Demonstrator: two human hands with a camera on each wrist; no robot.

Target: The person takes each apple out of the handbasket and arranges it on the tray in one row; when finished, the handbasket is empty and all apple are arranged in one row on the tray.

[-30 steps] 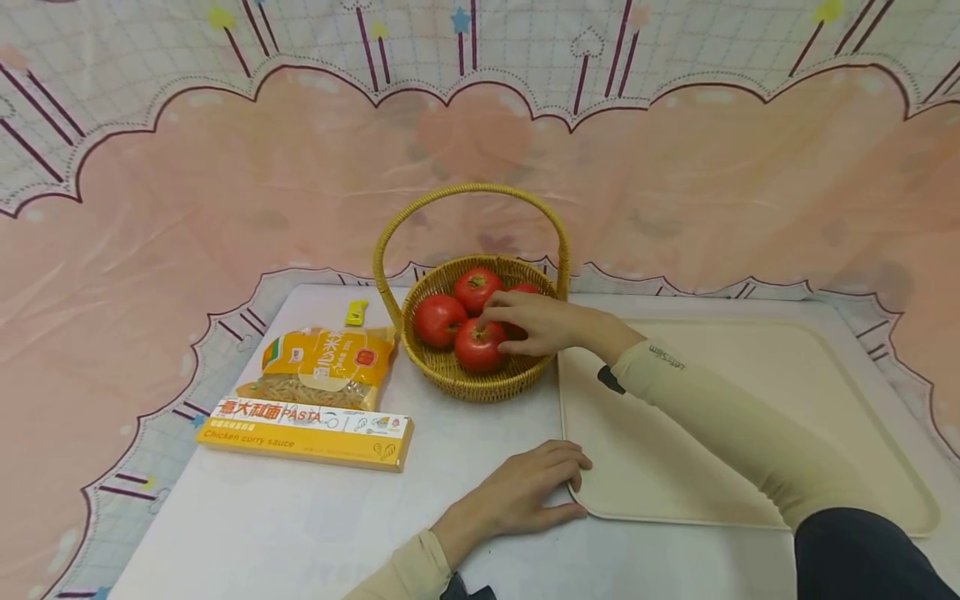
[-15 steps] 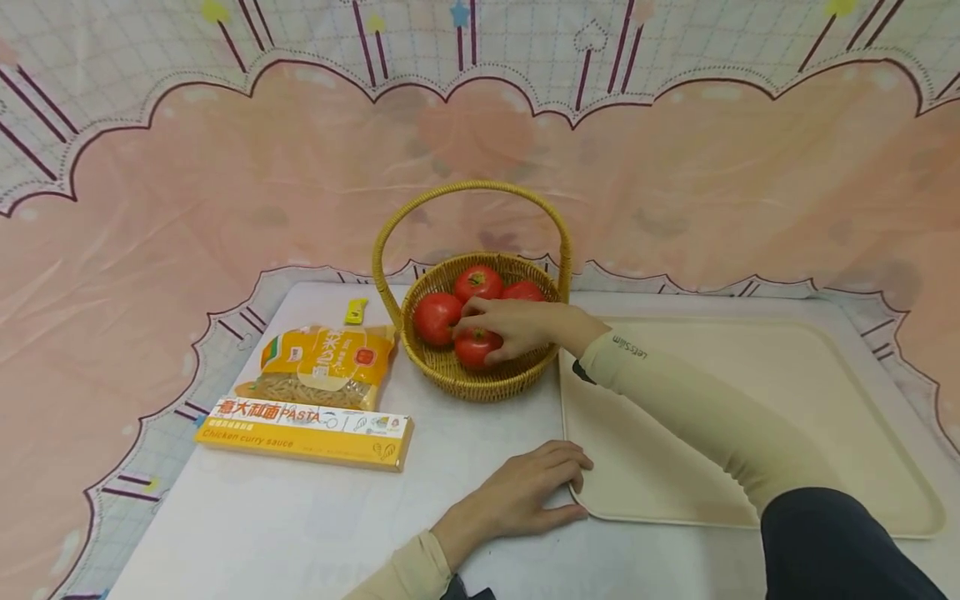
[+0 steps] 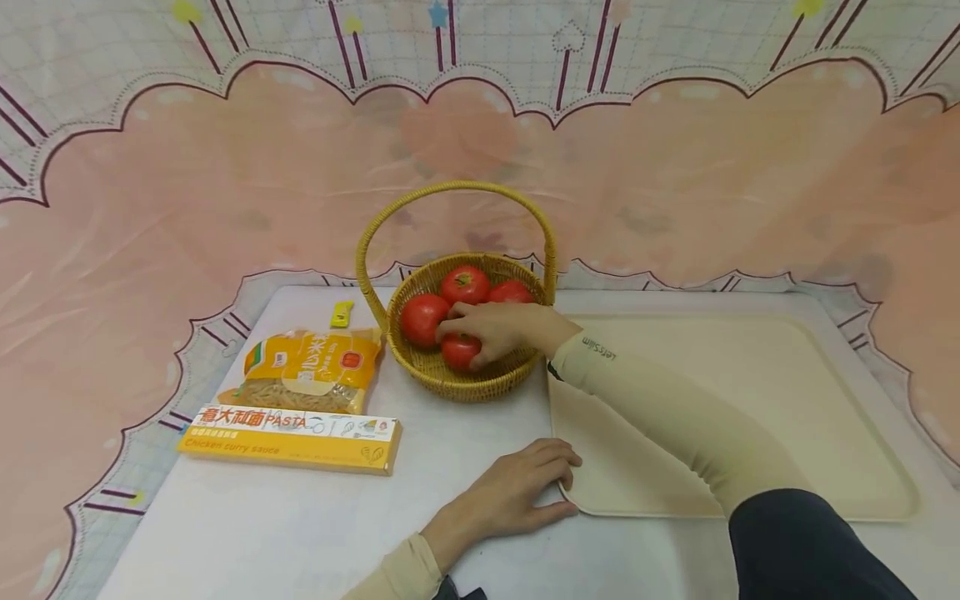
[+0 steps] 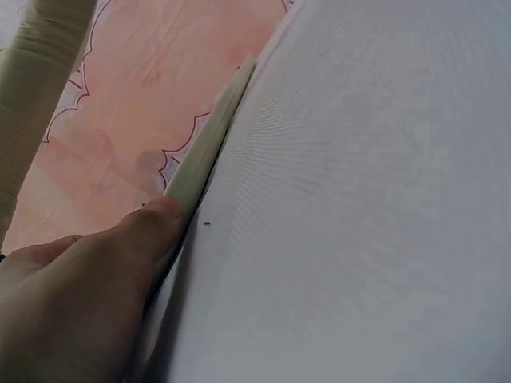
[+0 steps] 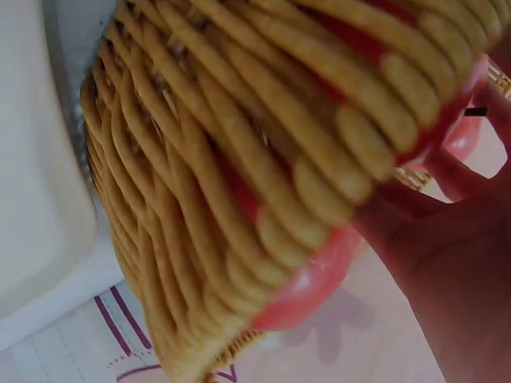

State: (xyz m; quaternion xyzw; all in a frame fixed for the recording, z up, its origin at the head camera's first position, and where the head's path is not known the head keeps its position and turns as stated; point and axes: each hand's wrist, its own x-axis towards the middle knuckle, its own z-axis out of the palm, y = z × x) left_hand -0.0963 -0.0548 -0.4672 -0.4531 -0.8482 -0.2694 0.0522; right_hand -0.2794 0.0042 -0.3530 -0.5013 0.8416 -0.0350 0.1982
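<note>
Right fingers [image 3: 459,322] shifted around red tomato [image 3: 458,353]

Near the head view's centre, the right hand [image 3: 498,327] partly covers the front tomato [image 3: 457,352]; lower right, the dark sleeve [image 3: 806,546] is cut off.

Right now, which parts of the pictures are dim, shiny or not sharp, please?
Head view: fairly even light, pasta box sharp enough to read; left wrist view: dim, faint rippling lines across the cloth; right wrist view: right hand in shade, basket slightly soft, pale shine on the lower tomato.
</note>
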